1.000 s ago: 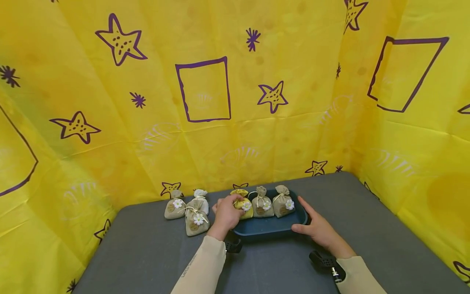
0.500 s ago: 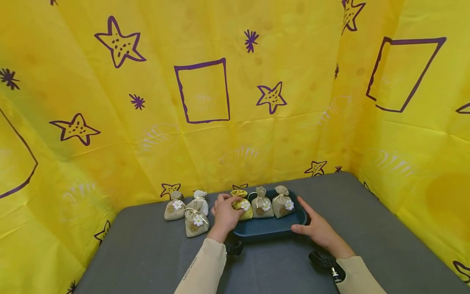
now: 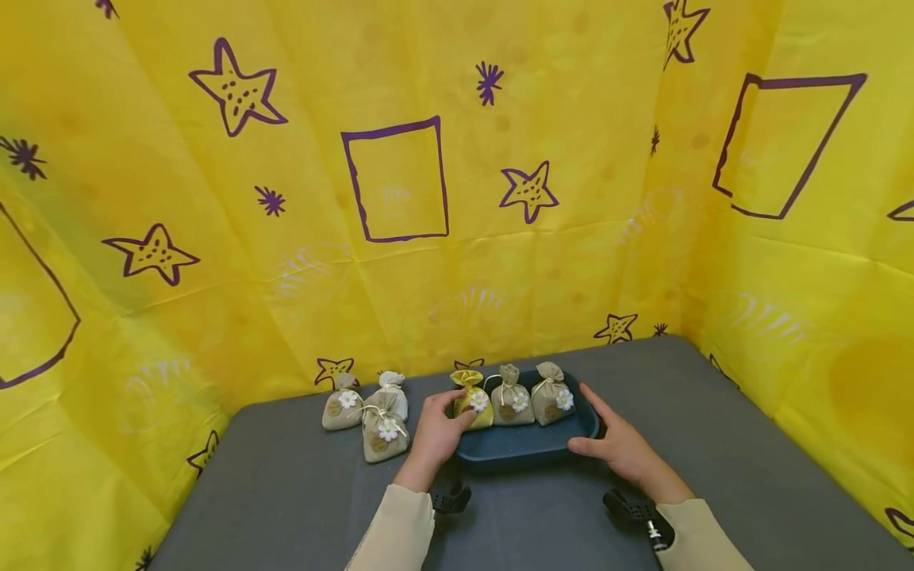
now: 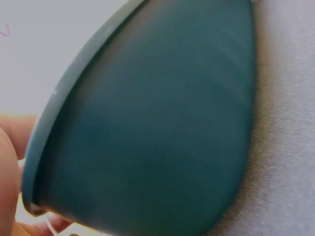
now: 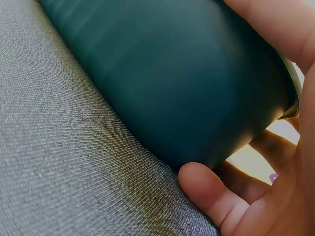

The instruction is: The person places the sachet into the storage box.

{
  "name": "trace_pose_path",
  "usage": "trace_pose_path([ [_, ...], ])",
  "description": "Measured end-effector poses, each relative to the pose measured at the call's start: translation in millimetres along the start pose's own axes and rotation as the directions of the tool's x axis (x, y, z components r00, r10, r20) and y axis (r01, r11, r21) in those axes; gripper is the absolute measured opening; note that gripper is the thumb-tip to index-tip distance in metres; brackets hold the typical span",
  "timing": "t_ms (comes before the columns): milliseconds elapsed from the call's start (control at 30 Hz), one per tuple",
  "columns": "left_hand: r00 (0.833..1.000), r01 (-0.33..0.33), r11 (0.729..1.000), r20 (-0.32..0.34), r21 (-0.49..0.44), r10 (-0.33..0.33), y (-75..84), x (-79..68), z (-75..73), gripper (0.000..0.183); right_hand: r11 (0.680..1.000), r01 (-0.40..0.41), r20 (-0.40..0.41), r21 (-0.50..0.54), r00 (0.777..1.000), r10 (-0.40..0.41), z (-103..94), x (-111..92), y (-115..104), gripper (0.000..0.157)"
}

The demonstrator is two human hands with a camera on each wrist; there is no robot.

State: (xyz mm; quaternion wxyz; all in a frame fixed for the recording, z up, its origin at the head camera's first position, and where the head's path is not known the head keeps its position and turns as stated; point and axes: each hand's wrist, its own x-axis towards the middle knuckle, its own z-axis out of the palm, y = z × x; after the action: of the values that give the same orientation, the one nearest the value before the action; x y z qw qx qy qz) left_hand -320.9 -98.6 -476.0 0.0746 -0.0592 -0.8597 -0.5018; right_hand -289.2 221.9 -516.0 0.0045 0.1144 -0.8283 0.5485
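Left hand (image 3: 435, 434) has shifted nearer, baring more of the satiny yellow pouch (image 3: 480, 415); fingers half-curled, hold unclear. Right hand (image 3: 623, 446), half-spread, grips the smooth, round-cornered blue tray (image 3: 528, 439).

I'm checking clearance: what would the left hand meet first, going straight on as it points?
Probably the yellow flower-trimmed pouch in the dark blue tray; the left hand partly overlaps it in view, but contact is unclear.

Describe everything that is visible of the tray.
The tray is dark blue, smooth and plastic-looking, with rounded corners and a rim. It rests on the grey table, a yellow bag and two beige bags inside. The right hand holds its right end; the left hand is at its left end, but contact is unclear.
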Motion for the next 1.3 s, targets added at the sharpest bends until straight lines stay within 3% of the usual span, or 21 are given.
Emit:
trace_pose_path([
  [233,1.000,0.023,0.999,0.004,-0.040,-0.023,1.9,-14.0,-8.8,0.039,0.999,-0.027,0.005,-0.034,1.000,0.027,0.4,0.1,-1.5,0.098],
  [533,0.999,-0.011,0.999,0.034,-0.031,0.012,7.3,-31.1,-34.6,0.045,0.999,-0.039,0.016,-0.035,0.999,0.039,0.8,-0.3,-4.0,0.098],
  [733,0.999,-0.011,1.000,-0.034,0.006,0.011,6.1,-38.8,-64.3,0.047,0.998,-0.049,0.015,-0.038,0.999,0.049,1.0,-0.5,-3.8,0.098],
  [900,0.993,0.019,0.998,-0.112,-0.053,-0.025,-2.7,-40.1,-94.0,0.047,0.998,-0.045,0.024,-0.041,0.999,0.046,-0.2,0.5,-3.8,0.099],
  [1133,0.988,0.053,0.987,-0.139,-0.150,-0.074,-18.8,-40.7,-134.0,0.050,0.999,-0.040,0.029,-0.022,0.999,0.041,-0.1,0.0,-4.4,0.100],
  [1300,0.990,0.048,0.975,-0.121,-0.218,-0.076,-34.3,-42.3,-152.3,0.050,0.999,-0.040,0.030,-0.029,0.999,0.041,-0.2,0.0,-5.0,0.100],
])
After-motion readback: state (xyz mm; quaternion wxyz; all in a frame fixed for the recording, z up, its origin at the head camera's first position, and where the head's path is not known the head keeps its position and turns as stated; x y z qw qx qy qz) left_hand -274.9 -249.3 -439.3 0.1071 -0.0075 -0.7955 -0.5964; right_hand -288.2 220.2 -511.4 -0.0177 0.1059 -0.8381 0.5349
